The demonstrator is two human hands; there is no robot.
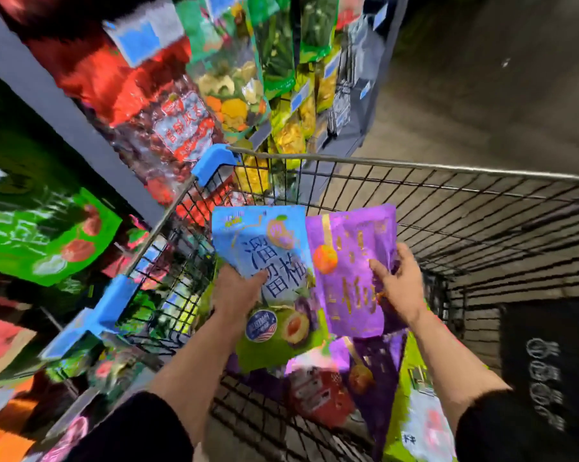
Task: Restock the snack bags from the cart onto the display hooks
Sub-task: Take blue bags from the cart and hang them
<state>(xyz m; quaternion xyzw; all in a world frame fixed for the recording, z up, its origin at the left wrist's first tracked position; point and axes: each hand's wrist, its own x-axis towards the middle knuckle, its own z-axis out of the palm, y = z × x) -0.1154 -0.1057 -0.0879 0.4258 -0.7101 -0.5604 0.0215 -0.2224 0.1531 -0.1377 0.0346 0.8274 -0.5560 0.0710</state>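
The hanging bags (91, 71) at the top left are too blurry to read. The left hand (238, 291) hides part of the blue bag (264, 248). The black sign (548, 371) has blurry writing and runs off the right edge.

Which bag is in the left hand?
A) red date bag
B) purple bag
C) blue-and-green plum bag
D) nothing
C: the left hand grips the blue-and-green plum bag above the cart, while the right hand holds the purple bag beside it.
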